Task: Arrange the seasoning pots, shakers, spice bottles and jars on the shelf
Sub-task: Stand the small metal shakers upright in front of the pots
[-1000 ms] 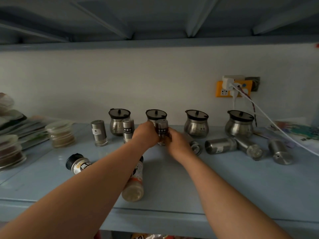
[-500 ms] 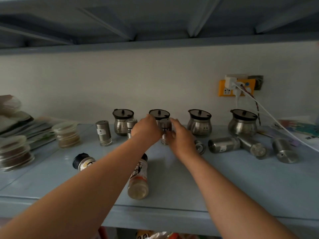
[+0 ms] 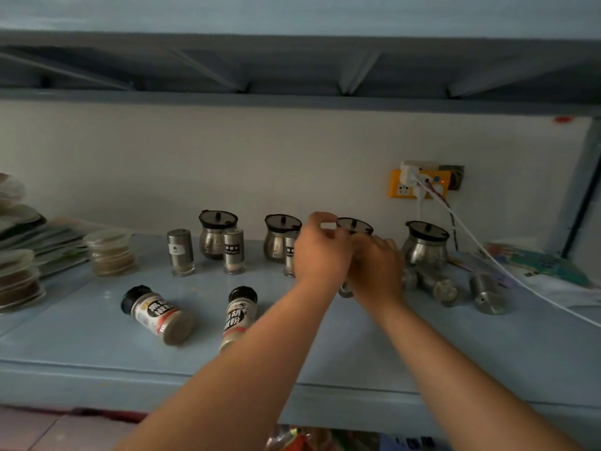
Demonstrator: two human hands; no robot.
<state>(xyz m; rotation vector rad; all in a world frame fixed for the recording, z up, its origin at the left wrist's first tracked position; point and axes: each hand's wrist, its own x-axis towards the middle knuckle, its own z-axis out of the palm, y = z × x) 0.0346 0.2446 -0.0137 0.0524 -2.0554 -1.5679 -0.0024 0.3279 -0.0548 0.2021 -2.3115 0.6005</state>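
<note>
Both my grips have left the shaker [image 3: 290,255] they were on a moment ago and slid to the right. It now stands upright on its own, just in front of the second pot [image 3: 281,236]. My left grip [image 3: 322,252] hangs before the third pot [image 3: 354,226], fingers curled, thumb and forefinger raised by its lid. My right grip [image 3: 377,271] sits right beside it, back upward. Blur smears both, so I cannot tell whether either grip is clamped on anything or apart. A round metal end [image 3: 344,292] peeks out below them.

The shelf [image 3: 357,346] is pale blue and runs along a white wall [image 3: 260,164], with the grey ribbed underside of an upper shelf [image 3: 292,70] above. The first pot [image 3: 218,234] and the fourth pot [image 3: 424,244] complete the back row. At the left, a labelled shaker [image 3: 180,252] stands alone and another shaker [image 3: 233,250] stands before the first pot. To the right of my grips, two steel shakers [image 3: 437,286] [image 3: 486,292] lie on their sides. Nearer the front edge, two black-capped spice bottles [image 3: 157,315] [image 3: 239,315] lie down, the second running under my left forearm. Stacked round tubs [image 3: 110,252] sit at the far left. On the wall, a yellow socket [image 3: 398,190] feeds a white cable [image 3: 487,255] that runs down to the right over some papers [image 3: 546,265].
</note>
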